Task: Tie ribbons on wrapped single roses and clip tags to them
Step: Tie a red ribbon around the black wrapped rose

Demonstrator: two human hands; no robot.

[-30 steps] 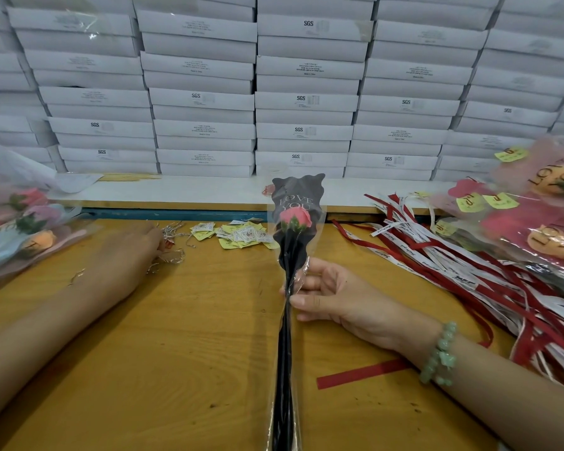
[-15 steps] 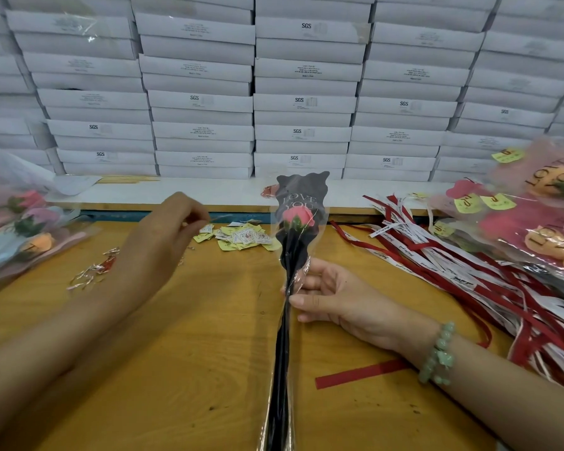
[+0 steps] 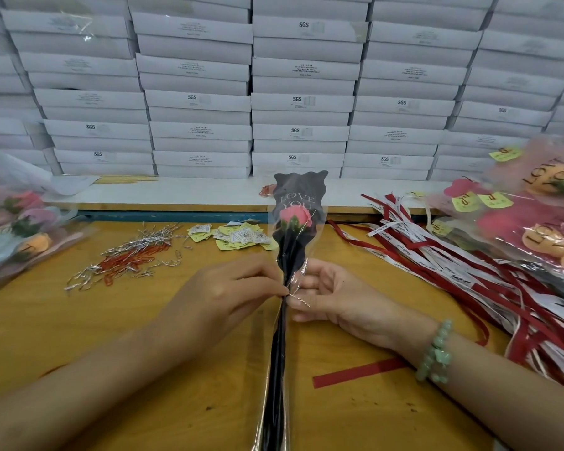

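Note:
A single pink rose in a black and clear sleeve printed "LOVE YOU" [image 3: 294, 222] stands upright over the middle of the wooden table [image 3: 111, 336]. My right hand [image 3: 336, 296] grips the sleeve just below the flower. My left hand [image 3: 228, 288] pinches a thin silver twist tie [image 3: 298, 300] against the sleeve at the same spot. Behind the left hand lies a pile of silver and red twist ties and clips [image 3: 134, 255]. Small yellow and white tags [image 3: 238, 236] lie behind the rose. Red and white ribbons [image 3: 453, 265] spread out on the right.
Wrapped roses lie heaped at the left edge [image 3: 17, 229] and tagged ones at the right edge [image 3: 528, 222]. One loose red ribbon strip [image 3: 358, 372] lies under my right wrist. Stacked white boxes [image 3: 300, 92] wall off the back of the table.
My left hand has come from the pile of twist ties on the left over to the rose, bringing a silver tie to the sleeve. My right hand kept holding the rose in place.

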